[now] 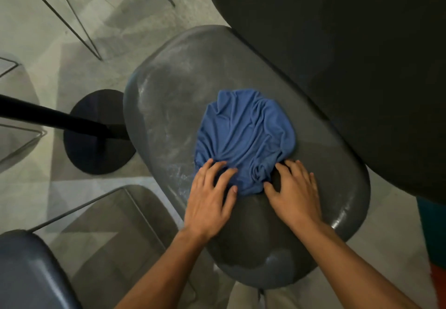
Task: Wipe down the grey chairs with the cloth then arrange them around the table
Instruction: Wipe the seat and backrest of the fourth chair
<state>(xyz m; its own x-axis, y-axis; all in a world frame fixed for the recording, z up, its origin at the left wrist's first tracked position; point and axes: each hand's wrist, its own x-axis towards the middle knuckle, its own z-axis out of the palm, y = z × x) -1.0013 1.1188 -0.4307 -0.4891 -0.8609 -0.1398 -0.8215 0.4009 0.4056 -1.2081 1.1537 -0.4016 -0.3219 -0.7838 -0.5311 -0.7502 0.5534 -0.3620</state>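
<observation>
A blue cloth [246,134] lies bunched on the seat of a grey chair [169,105] right below me. My left hand [212,200] lies flat with spread fingers, its fingertips pressing the cloth's near left edge. My right hand [293,190] rests beside it, fingers spread, touching the cloth's near right edge and the seat. The seat's left part shows pale dusty streaks.
A dark backrest or table top [350,55] fills the upper right. A black round base with a pole [96,134] stands on the floor to the left. Another grey chair seat [31,275] sits at the lower left, and thin metal chair legs [62,16] stand at the upper left.
</observation>
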